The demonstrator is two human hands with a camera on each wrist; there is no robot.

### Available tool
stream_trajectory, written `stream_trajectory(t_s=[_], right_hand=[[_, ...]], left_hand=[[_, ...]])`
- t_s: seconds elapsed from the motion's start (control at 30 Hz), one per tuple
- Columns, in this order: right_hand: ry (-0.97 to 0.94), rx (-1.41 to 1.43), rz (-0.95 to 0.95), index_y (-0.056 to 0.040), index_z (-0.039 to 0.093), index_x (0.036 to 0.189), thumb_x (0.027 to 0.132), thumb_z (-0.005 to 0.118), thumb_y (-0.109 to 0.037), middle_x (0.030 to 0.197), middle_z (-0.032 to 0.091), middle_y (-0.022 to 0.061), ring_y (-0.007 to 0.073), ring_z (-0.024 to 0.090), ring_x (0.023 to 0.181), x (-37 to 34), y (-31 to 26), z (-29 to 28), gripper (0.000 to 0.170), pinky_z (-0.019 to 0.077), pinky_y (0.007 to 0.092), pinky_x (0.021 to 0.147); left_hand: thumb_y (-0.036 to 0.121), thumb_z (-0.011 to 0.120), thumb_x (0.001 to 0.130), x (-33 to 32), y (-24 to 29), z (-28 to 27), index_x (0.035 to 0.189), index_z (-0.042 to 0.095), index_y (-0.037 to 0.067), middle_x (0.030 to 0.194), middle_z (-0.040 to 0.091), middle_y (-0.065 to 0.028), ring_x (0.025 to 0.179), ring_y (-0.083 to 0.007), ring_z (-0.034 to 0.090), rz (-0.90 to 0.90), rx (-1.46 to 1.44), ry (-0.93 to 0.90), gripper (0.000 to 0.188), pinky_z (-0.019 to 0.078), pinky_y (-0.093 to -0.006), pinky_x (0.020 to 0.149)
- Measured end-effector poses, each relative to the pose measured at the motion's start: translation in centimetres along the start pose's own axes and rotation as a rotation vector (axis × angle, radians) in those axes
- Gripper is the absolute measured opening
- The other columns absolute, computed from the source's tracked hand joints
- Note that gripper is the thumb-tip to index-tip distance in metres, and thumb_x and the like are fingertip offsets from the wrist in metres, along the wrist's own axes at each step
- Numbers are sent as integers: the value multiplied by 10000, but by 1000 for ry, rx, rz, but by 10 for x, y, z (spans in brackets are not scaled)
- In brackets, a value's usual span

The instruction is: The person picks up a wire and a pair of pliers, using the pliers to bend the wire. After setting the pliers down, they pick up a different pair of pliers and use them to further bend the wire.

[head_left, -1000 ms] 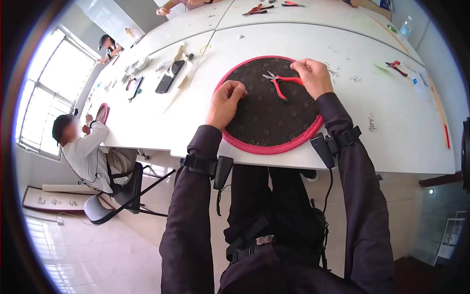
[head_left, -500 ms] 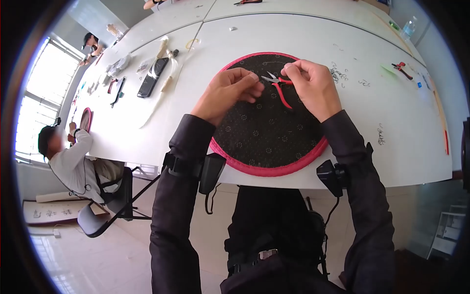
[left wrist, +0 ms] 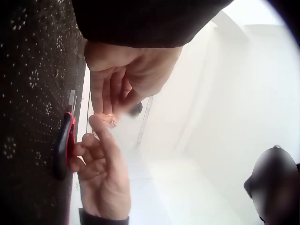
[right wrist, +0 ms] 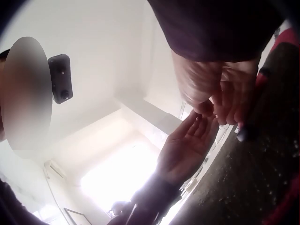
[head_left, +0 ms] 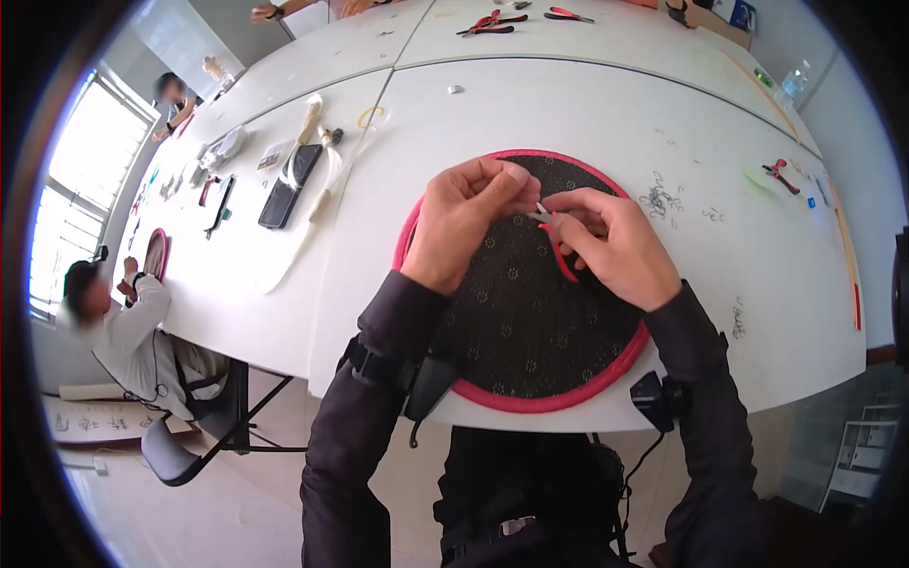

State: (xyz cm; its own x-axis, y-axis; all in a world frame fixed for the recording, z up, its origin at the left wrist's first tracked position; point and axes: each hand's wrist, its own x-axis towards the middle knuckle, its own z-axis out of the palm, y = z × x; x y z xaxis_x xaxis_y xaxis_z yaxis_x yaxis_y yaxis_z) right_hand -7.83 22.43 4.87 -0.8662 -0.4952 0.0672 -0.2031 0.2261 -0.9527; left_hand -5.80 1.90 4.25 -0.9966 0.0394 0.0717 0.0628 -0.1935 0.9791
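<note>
My left hand point(head_left: 473, 218) is over the upper part of a round dark mat point(head_left: 516, 322) with a red padded rim, its thumb pressed to its index finger. Close beside it, my right hand point(head_left: 614, 241) has thumb and fingers drawn together, its fingertips right at the left hand's fingertips. Both hands pinch at something small and thin; I cannot tell what it is. Pliers point(head_left: 565, 260) with red handles lie on the mat beneath the right hand, partly hidden by it. In the left wrist view the pliers point(left wrist: 67, 140) lie apart from the pinching fingertips.
On the white table point(head_left: 379, 256) to the left are a black phone point(head_left: 290, 186), clear plastic tubing and small tools. More red-handled pliers point(head_left: 492, 23) lie at the back, others point(head_left: 781, 177) at right near a water bottle point(head_left: 793, 83). A seated person point(head_left: 142, 331) works at left.
Both hands have come together over the mat, the left moving right and the right moving down to meet it. The right hand now covers more of the pliers.
</note>
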Motion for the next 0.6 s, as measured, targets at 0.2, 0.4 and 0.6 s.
stream_trajectory(t_s=[0.2,0.4,0.6], right_hand=[[3,-6,156,27,648,1118,962,635,-157,816,683,61,103,623,699,0,-5,-17,242,481,279,632],[117,-600,30,-28,651,1072,893,687,-111,810,649,118,283,659,752,-6,-4,-4,201,519,397,674],[193,-757,-61,-43,634,1007,916,653,-103,937,662,123,325,659,880,-5,15,-7,111,527,439,748]], left_hand=[[193,583,1038,-3,-6,-5,1022,630,3,1010,689,-121,937,-205,690,-37,-59,-32,196,549,-348,910],[191,537,1053,-3,-8,-22,996,614,43,974,673,-108,912,-207,680,-167,-244,-102,176,549,-359,883],[187,522,1057,0,-18,-20,978,600,63,979,669,-110,914,-202,671,-184,-234,-101,166,539,-356,877]])
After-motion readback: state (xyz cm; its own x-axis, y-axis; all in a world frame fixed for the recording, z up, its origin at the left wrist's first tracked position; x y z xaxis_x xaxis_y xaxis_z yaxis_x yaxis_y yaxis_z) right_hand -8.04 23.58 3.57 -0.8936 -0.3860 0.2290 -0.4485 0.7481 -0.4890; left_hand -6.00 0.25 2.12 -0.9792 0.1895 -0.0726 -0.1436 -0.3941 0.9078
